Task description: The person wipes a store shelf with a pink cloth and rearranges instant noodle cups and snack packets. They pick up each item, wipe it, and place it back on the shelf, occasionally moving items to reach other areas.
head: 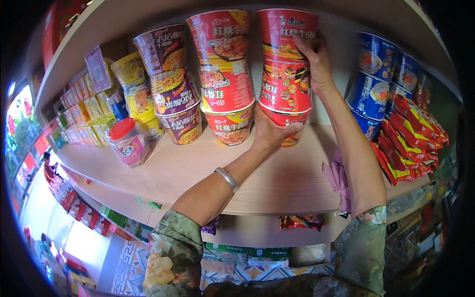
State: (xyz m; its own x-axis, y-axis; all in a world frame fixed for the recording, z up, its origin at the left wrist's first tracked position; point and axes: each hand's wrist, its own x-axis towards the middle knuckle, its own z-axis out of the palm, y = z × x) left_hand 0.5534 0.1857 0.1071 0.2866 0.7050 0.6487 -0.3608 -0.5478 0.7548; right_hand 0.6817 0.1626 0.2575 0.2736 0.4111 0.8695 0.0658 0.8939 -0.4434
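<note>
A stack of three red instant noodle tubs stands on a wooden shelf (178, 167). My left hand (272, 128) grips the bottom tub (292, 139), its thumb across the front. Around the right side of the top tub (285, 31) curls my right hand (315, 59), partly covering it. Between them sits the middle tub (284, 85), placed upside down. Just left of this column is another stack of red tubs (227, 87), and beyond it a stack of purple tubs (172, 83). A silver bracelet (227, 179) circles my left wrist.
Left along the shelf are a red-lidded plastic jar (130, 146), yellow tubs (137, 98) and rows of small cartons (87, 124). Blue noodle tubs (369, 89) and a pile of red packets (410, 141) lie right. Beside my right forearm is a purple cloth (338, 178). A person (49, 167) appears far left.
</note>
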